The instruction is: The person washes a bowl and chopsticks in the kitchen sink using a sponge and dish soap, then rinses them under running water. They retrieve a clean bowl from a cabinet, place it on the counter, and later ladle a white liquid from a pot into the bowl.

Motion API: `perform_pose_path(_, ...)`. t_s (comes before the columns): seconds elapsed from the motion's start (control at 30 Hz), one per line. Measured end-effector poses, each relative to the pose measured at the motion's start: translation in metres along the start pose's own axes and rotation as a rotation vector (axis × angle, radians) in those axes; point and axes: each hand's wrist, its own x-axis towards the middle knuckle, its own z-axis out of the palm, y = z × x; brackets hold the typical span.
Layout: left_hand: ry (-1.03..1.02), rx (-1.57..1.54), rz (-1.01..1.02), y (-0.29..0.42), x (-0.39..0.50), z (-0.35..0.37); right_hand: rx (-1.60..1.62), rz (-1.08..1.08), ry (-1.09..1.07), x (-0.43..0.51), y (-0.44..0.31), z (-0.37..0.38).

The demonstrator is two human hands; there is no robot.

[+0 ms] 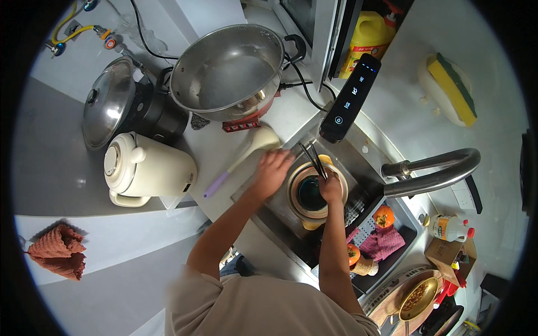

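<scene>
My right hand (331, 188) is shut on a pair of dark chopsticks (313, 158), over stacked bowls in the sink. The outermost is a pot or bowl (311, 225) with yellow handles, with a dark-centred bowl (310, 193) inside it. Slightly blurred, my left hand (274, 170) hovers by the sink's left edge with no object visible in it, near a cream ladle (257, 142) with a purple handle (217, 185). The sink (269, 216) is stainless steel, and a curved metal faucet (437, 168) reaches over its right side.
A large steel pot (235, 75) sits on a red base (241, 124), beside a cream electric kettle (155, 170) and a lidded black pot (147, 105). A grey tray (410, 210) holds persimmons (383, 216) and a checked cloth (384, 243). A black device with lit icons (351, 98) stands above the sink.
</scene>
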Motion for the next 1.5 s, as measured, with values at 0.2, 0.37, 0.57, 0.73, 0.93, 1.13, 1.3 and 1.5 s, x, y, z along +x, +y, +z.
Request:
perform_pose_path(0.2, 0.137, 0.035, -0.369, -0.033, -0.03, -0.047, 0.139, -0.137, 0.088, -0.019, -0.046, -0.025)
perform_pose_path(0.37, 0.196, -0.038, -0.369, -0.031, -0.032, -0.065, 0.164, -0.246, 0.07, -0.03, -0.084, -0.044)
perform_pose_path(0.57, 0.326, -0.185, -0.269, -0.002, 0.024, -0.105, 0.25, -0.418, 0.166, -0.06, -0.155, -0.113)
perform_pose_path(0.73, 0.423, -0.337, -0.164, 0.017, 0.091, -0.14, 0.317, -0.522, 0.199, -0.096, -0.212, -0.182)
perform_pose_path(0.93, 0.507, -0.403, -0.079, 0.028, 0.173, -0.152, 0.765, -0.577, 0.298, -0.075, -0.253, -0.218)
perform_pose_path(1.13, 0.47, -0.418, -0.194, 0.026, 0.239, -0.132, 1.322, -0.376, 0.406, 0.033, -0.295, -0.251)
perform_pose_path(1.3, 0.487, -0.435, -0.268, 0.029, 0.269, -0.126, 1.305, -0.225, 0.457, 0.101, -0.295, -0.262)
perform_pose_path(1.5, 0.606, -0.45, -0.277, 0.039, 0.295, -0.109, 1.173, -0.102, 0.568, 0.164, -0.28, -0.258)
